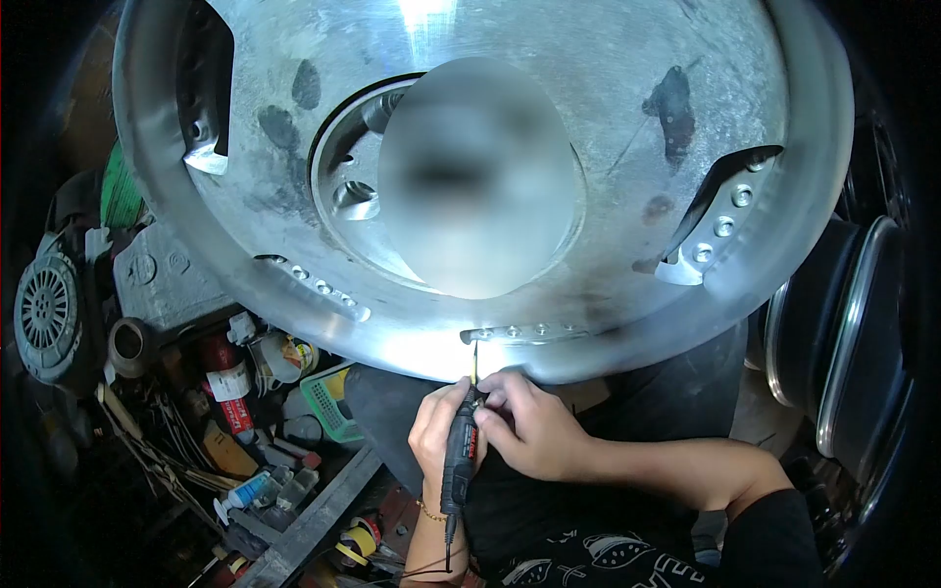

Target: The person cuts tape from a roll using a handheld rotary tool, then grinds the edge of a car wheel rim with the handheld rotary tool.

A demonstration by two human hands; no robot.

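A dark, corded rotary tool (459, 461) points upward, away from my body, with a thin yellowish bit at its tip. My left hand (438, 428) is closed round its body from the left. From the right, my right hand (529, 428) is closed at the tool's front end, fingers near the collar. Above both hands lies a large silvery metal wheel (392, 323). The bit's end overlaps the left end of a narrow slot (529, 331) in the wheel's near edge. Several round studs line that slot. A blurred oval covers part of the wheel's hub.
On the left, a dusty motor housing (49, 309), a red can (227, 382) and a green basket (331, 407) stand among loose tools. A metal bar (314, 519) runs diagonally at lower left. More wheels (853, 333) are stacked on the right.
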